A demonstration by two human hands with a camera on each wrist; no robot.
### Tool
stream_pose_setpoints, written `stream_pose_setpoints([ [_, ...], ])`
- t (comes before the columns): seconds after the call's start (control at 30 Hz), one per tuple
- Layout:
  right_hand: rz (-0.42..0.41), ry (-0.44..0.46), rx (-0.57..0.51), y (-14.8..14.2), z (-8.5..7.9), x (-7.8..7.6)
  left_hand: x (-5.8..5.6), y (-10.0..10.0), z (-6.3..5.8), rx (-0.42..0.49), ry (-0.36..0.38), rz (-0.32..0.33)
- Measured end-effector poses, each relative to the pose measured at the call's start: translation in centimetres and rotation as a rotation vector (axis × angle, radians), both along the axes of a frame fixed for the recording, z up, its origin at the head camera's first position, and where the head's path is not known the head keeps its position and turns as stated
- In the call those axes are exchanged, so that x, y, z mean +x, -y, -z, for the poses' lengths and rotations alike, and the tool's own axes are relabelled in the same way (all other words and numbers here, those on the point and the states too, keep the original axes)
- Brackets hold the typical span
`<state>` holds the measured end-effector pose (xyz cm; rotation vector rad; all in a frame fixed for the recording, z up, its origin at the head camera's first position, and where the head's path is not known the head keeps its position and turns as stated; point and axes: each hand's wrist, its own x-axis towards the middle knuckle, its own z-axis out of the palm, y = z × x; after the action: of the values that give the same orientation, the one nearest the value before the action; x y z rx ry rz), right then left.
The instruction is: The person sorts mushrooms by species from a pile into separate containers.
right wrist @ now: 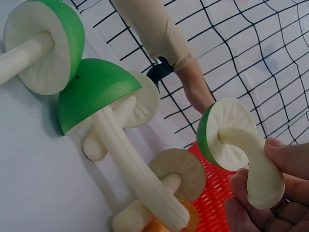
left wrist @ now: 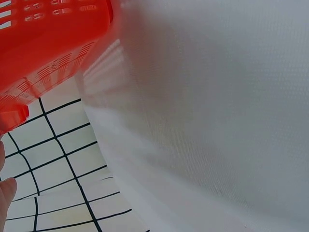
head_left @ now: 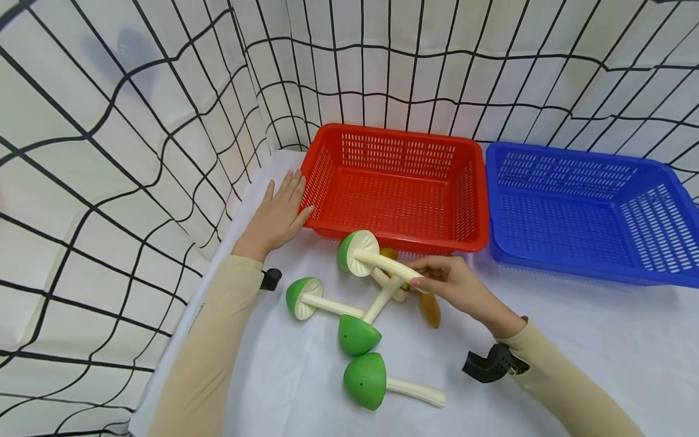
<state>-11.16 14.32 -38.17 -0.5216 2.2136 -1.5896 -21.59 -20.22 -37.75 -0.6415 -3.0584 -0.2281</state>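
My right hand pinches the pale stem of a green-capped toy mushroom, holding it raised near the front of the red basket. In the right wrist view, thumb and fingers grip the thick end of that mushroom's stem. My left hand lies with straight fingers against the red basket's left side. Below the held mushroom are several more green-capped mushrooms, some with crossing stems. An orange-brown piece lies below my right hand; another orange-brown part is partly hidden behind the held mushroom.
A blue basket stands right of the red one; nothing shows inside either. Black wire mesh backed with white sheeting rises behind and along the left. White cloth covers the table. One mushroom lies nearest the front.
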Motion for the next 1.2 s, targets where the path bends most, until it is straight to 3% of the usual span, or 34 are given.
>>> stream_pose_setpoints([
  [0.67,0.132,-0.086,0.079,-2.6,-3.6,-2.2,-0.2,-0.2,-0.4,0.014,-0.003,0.009],
  [1.0,0.177,-0.127,0.095,-3.3,-4.0,-3.5,-0.1,-0.1,-0.2,0.014,0.006,0.005],
  [1.2,0.203,-0.102,0.104,-3.2,-4.0,-4.2,0.0,0.0,-0.1,0.015,0.01,0.003],
])
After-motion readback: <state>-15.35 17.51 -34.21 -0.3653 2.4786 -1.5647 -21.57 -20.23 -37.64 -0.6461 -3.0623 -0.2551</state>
